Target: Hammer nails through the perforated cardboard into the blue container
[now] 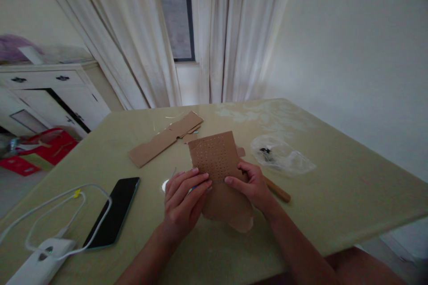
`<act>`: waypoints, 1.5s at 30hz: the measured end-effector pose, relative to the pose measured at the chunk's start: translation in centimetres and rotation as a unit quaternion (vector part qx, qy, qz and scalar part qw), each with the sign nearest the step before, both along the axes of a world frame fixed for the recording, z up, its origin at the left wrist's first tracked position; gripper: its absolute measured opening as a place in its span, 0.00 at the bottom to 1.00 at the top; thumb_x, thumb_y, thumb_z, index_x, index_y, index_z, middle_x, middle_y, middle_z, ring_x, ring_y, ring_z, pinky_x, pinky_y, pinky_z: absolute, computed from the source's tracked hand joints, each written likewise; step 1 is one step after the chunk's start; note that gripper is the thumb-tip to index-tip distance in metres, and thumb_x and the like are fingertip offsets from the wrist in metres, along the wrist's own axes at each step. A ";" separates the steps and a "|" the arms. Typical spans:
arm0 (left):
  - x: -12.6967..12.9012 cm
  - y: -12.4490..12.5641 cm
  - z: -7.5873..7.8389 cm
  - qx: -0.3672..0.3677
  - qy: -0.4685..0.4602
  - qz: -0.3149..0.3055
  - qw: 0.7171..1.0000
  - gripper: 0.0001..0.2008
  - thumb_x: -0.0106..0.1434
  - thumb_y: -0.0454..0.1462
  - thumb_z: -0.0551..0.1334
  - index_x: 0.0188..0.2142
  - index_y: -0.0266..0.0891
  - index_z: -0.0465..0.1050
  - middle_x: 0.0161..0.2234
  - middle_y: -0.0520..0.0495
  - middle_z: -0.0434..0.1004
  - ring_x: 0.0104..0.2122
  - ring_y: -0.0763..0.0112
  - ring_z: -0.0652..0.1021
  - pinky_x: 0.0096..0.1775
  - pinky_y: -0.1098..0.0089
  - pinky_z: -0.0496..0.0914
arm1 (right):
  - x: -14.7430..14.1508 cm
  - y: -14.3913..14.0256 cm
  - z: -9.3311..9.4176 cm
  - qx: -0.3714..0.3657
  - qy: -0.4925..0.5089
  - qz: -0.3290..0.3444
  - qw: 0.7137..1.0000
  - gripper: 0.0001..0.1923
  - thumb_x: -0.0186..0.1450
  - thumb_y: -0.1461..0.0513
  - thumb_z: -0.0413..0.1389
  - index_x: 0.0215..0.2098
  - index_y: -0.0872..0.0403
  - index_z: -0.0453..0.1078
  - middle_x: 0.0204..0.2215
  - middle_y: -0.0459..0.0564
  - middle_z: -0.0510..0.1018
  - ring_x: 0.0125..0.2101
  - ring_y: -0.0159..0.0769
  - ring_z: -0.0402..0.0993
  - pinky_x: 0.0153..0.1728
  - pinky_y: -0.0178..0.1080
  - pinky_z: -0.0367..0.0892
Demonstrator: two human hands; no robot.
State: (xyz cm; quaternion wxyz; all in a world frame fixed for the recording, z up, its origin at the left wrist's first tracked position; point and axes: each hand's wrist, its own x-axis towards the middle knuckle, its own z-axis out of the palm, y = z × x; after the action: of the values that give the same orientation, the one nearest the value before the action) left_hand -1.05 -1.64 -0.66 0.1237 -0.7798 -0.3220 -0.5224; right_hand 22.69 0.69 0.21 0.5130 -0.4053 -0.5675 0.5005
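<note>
You had the perforated cardboard panel in front of you near the close edge of the table, held between both hands. Your left hand grasped its left side, fingers laid across the lower left of the face; the left thumb was hard to make out. Your right hand pinched the right edge, thumb on the face and fingers curled round behind.

The step seemed to be handling the panel where the holed part met the plain lower part. To do that well, you were best served by keeping both grips level, pressing evenly from each side, and keeping your fingertips off the rows of holes, since thin card there would probably have creased or torn. Light pressure looked enough.

Counted out, you had two hands on one panel, whose holes were too many and too small to number. Beyond it lay at least one long cardboard strip, perhaps with a second piece under its far end. To the right were one wooden handle, partly hidden by your right hand, and one clear plastic bag with small dark pieces inside, uncountable. To the left were one smartphone and one white power bank with a looped white cable.
</note>
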 end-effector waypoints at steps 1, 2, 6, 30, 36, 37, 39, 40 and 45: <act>-0.1 0.0 0.0 0.003 0.010 -0.009 1.000 0.13 0.71 0.28 0.68 0.52 0.43 0.82 0.48 0.44 0.89 0.55 0.57 0.83 0.61 0.54 0.72 | 0.0 0.0 0.0 0.002 -0.004 0.000 1.000 0.19 0.59 0.47 0.76 0.34 0.51 0.81 0.31 0.49 0.82 0.31 0.40 0.76 0.28 0.38 0.72; -0.2 0.0 0.0 0.006 0.020 -0.016 1.000 0.13 0.72 0.27 0.66 0.52 0.41 0.81 0.49 0.43 0.89 0.57 0.57 0.83 0.62 0.53 0.72 | -0.1 0.0 0.0 0.002 -0.004 0.001 1.000 0.19 0.59 0.47 0.76 0.33 0.51 0.81 0.31 0.49 0.81 0.30 0.40 0.76 0.28 0.38 0.72; -0.5 0.0 0.4 0.020 0.039 -0.033 0.999 0.11 0.74 0.29 0.63 0.52 0.39 0.81 0.50 0.40 0.89 0.59 0.57 0.84 0.63 0.53 0.74 | -0.1 -0.1 0.0 -0.001 -0.009 0.004 1.000 0.19 0.59 0.47 0.75 0.34 0.51 0.80 0.32 0.49 0.81 0.32 0.40 0.76 0.31 0.39 0.73; -6.9 5.1 1.0 -0.283 -0.037 0.306 0.908 0.14 0.75 0.45 0.62 0.41 0.40 0.84 0.42 0.40 0.86 0.39 0.54 0.84 0.40 0.60 0.74 | 0.1 0.3 0.3 -0.044 0.080 -0.037 0.995 0.19 0.60 0.50 0.76 0.43 0.51 0.84 0.41 0.52 0.89 0.36 0.43 0.86 0.37 0.41 0.81; -7.8 5.9 -0.6 -0.467 0.102 0.342 0.809 0.13 0.76 0.40 0.58 0.47 0.41 0.82 0.45 0.38 0.88 0.46 0.49 0.85 0.42 0.60 0.73 | 0.1 0.3 0.0 -0.037 0.072 -0.041 0.996 0.19 0.60 0.50 0.76 0.42 0.52 0.84 0.41 0.53 0.90 0.36 0.44 0.86 0.37 0.43 0.82; -7.6 5.9 -0.8 -0.468 0.103 0.341 0.809 0.13 0.76 0.40 0.58 0.46 0.41 0.82 0.45 0.38 0.88 0.46 0.50 0.85 0.42 0.60 0.72 | 0.1 0.3 0.0 -0.036 0.073 -0.041 0.996 0.18 0.60 0.50 0.76 0.42 0.52 0.84 0.41 0.53 0.90 0.36 0.44 0.86 0.38 0.43 0.82; -7.4 6.1 -1.1 -0.468 0.102 0.338 0.810 0.12 0.75 0.39 0.58 0.43 0.41 0.82 0.44 0.39 0.88 0.45 0.51 0.85 0.41 0.62 0.72 | 0.1 0.3 0.0 -0.036 0.077 -0.039 0.996 0.18 0.60 0.50 0.76 0.42 0.51 0.84 0.41 0.53 0.90 0.36 0.44 0.86 0.38 0.43 0.82; -7.3 6.2 -1.2 -0.468 0.102 0.335 0.811 0.12 0.75 0.39 0.59 0.43 0.41 0.82 0.44 0.39 0.88 0.44 0.52 0.85 0.41 0.62 0.72 | 0.1 0.3 0.0 -0.038 0.079 -0.037 0.996 0.18 0.60 0.50 0.76 0.42 0.51 0.84 0.41 0.53 0.90 0.36 0.44 0.87 0.37 0.42 0.82; -7.2 6.6 -1.6 -0.463 0.100 0.326 0.818 0.13 0.74 0.39 0.59 0.43 0.40 0.85 0.45 0.37 0.88 0.43 0.53 0.85 0.40 0.63 0.72 | 0.2 0.3 -0.1 -0.042 0.084 -0.031 0.995 0.19 0.60 0.51 0.76 0.43 0.52 0.84 0.42 0.53 0.90 0.36 0.43 0.87 0.37 0.41 0.82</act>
State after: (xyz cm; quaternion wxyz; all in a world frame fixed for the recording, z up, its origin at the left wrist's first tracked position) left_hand -8.24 4.97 -2.26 -0.0577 -0.6427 -0.7472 -0.1594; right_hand 22.92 0.98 0.14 0.5569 -0.4006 -0.4874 0.5402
